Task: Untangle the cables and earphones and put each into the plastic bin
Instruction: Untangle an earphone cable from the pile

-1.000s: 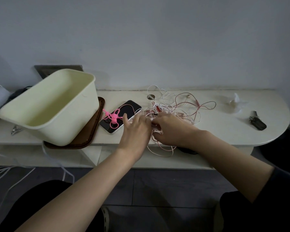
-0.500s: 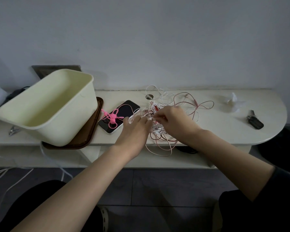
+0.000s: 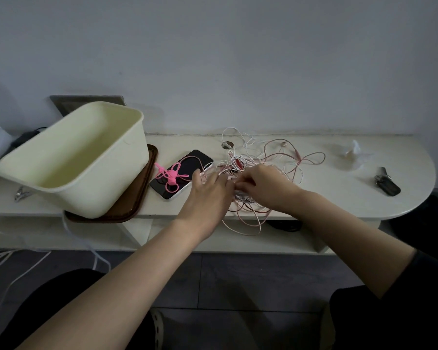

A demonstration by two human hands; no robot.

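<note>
My left hand (image 3: 208, 195): fingers fairly straight, resting on the cable tangle (image 3: 276, 162).
My right hand (image 3: 266, 188): fingers curled, pinching strands of it.
Cable tangle: centre frame, on the shelf (image 3: 326, 195), loops hanging over the front edge.
Plastic bin (image 3: 86, 157): centre left, tilted on a brown tray (image 3: 142, 195).

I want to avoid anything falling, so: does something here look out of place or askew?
Yes. Loops of the tangled cables hang over the front edge of the table, and the brown tray under the plastic bin juts slightly past that edge too. Nothing looks spilled or damaged.
</note>
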